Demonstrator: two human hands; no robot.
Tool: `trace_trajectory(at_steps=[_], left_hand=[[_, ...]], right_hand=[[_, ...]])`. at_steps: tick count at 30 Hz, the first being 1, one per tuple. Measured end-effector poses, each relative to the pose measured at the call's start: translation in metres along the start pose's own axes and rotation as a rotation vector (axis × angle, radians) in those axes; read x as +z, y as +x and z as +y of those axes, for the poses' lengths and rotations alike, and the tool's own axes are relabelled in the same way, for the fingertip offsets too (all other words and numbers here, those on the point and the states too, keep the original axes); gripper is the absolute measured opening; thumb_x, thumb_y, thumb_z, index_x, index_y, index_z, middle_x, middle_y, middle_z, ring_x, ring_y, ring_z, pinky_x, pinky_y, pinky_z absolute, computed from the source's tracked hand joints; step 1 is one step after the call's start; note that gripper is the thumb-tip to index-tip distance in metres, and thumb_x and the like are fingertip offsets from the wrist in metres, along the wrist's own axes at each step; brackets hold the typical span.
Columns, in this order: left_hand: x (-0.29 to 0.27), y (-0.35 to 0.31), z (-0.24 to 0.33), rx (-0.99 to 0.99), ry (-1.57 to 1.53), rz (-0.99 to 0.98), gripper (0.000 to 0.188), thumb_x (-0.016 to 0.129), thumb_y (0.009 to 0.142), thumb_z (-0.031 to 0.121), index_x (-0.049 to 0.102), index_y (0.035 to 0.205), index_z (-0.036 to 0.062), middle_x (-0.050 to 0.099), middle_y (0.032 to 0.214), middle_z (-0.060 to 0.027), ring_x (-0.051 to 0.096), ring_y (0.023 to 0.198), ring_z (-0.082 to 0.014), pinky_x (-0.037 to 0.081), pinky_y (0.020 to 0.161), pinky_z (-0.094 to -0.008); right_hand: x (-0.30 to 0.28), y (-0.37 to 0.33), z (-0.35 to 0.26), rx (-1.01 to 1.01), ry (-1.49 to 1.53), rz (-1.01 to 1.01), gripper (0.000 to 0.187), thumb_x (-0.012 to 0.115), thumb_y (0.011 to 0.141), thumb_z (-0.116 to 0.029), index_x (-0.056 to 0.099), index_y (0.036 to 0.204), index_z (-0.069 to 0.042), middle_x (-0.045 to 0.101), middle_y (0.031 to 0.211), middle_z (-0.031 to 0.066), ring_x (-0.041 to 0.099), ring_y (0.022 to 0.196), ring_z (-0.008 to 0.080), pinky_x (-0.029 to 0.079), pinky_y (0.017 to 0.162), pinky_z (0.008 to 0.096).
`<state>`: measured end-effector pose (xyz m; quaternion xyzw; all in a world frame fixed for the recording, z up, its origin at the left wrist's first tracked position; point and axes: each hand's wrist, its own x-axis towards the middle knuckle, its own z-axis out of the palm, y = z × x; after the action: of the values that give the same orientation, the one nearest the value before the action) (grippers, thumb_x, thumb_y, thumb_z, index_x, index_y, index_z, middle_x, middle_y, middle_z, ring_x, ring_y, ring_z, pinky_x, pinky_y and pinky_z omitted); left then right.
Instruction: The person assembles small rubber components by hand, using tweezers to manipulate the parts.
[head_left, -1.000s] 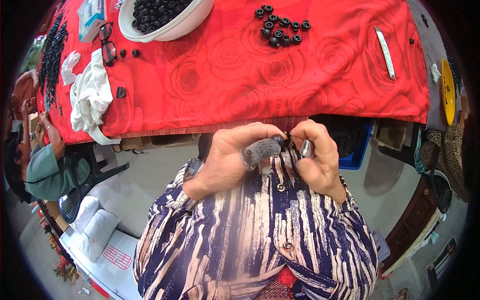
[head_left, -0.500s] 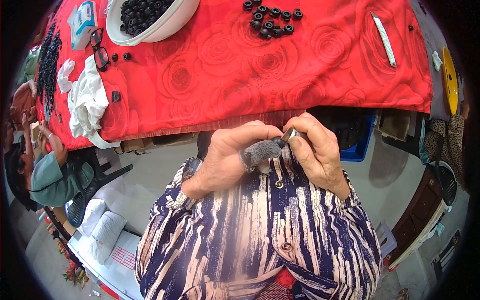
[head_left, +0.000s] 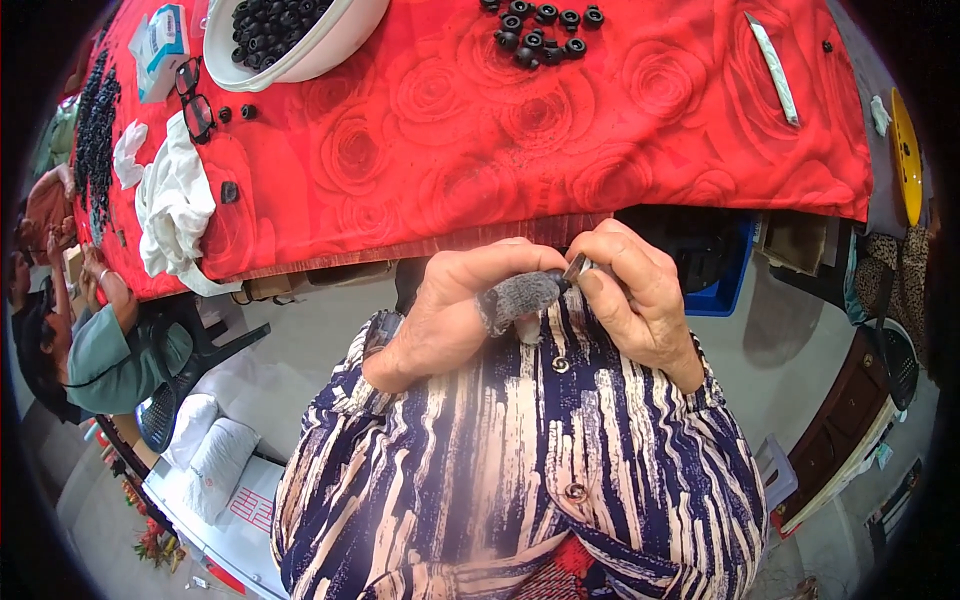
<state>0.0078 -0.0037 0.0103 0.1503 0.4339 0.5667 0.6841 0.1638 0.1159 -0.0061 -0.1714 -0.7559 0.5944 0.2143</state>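
Rounded black piece [head_left: 565, 285] being pinched before red-clothed table [head_left: 410, 195]

Just off the table's near edge, the piece is being pinched between the fingers of the left hand [head_left: 445, 310], on one of which a grey knitted finger cover [head_left: 516, 300] is being worn. By the right hand [head_left: 640, 295], a short silvery metal blade [head_left: 575, 267] is being pinched, its end being held right by the piece; whether contact is being made cannot be told.

At the far edge, a white plastic bowl [head_left: 310, 65] is being filled by similar black pieces, and a loose cluster of black pieces [head_left: 536, 42] is being carried to its right. Toward the far left corner, blurred print is being borne by a blue-and-white carton [head_left: 162, 50]. Beyond the table's near left corner, a red squarish printed mark [head_left: 252, 507] is being shown on a white box-like surface [head_left: 205, 530]. Along the right edge, a slim white-handled knife [head_left: 774, 75] is being supported.
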Motion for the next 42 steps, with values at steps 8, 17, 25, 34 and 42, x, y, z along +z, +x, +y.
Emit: trace_trajectory(at_steps=[8, 17, 25, 34, 42], left_hand=[[-0.002, 0.000, -0.002, -0.031, -0.010, 0.001, 0.023, 0.051, 0.086, -0.002, 0.061, 0.107, 0.0006, 0.058, 0.096, -0.0012, 0.053, 0.081, -0.0068, 0.044, 0.066, -0.0203], [-0.003, 0.000, 0.000, -0.106, -0.032, -0.034, 0.021, 0.051, 0.087, -0.001, 0.061, 0.106, -0.0002, 0.059, 0.096, -0.0014, 0.054, 0.081, -0.0070, 0.044, 0.065, -0.0201], [-0.002, 0.003, 0.000, -0.134, -0.025, -0.010, 0.019, 0.053, 0.088, 0.003, 0.061, 0.105, -0.0008, 0.060, 0.089, -0.0012, 0.054, 0.074, -0.0062, 0.044, 0.063, -0.0196], [0.005, 0.006, 0.006, 0.012, -0.030, 0.177, 0.021, 0.063, 0.080, -0.001, 0.065, 0.101, -0.0010, 0.063, 0.091, -0.0049, 0.057, 0.075, -0.0084, 0.047, 0.064, -0.0214], [0.004, 0.010, -0.004, 0.398, 0.572, 0.235, 0.024, 0.071, 0.073, 0.000, 0.066, 0.097, 0.0001, 0.064, 0.093, -0.0055, 0.059, 0.082, -0.0110, 0.047, 0.072, -0.0237]], right_hand=[[-0.001, 0.000, 0.002, 0.004, 0.001, -0.023, 0.012, 0.053, 0.083, -0.004, 0.054, 0.091, 0.005, 0.051, 0.073, 0.0103, 0.047, 0.062, 0.0192, 0.038, 0.056, 0.0290], [-0.005, 0.000, 0.009, -0.058, -0.006, -0.082, 0.013, 0.055, 0.083, -0.007, 0.054, 0.089, 0.004, 0.053, 0.073, 0.0112, 0.049, 0.060, 0.0222, 0.040, 0.055, 0.0310], [-0.011, 0.004, 0.008, -0.036, -0.027, -0.116, 0.015, 0.063, 0.074, -0.001, 0.057, 0.087, 0.002, 0.051, 0.070, 0.0126, 0.053, 0.060, 0.0280, 0.041, 0.054, 0.0345], [-0.025, 0.001, 0.003, 0.113, 0.242, 0.025, 0.013, 0.058, 0.083, -0.008, 0.056, 0.090, 0.002, 0.052, 0.074, 0.0053, 0.049, 0.060, 0.0111, 0.038, 0.054, 0.0246], [-0.002, 0.014, -0.010, 0.205, 0.134, 0.019, 0.024, 0.072, 0.073, -0.008, 0.058, 0.091, -0.001, 0.058, 0.076, 0.0057, 0.055, 0.067, 0.0104, 0.042, 0.059, 0.0241]])
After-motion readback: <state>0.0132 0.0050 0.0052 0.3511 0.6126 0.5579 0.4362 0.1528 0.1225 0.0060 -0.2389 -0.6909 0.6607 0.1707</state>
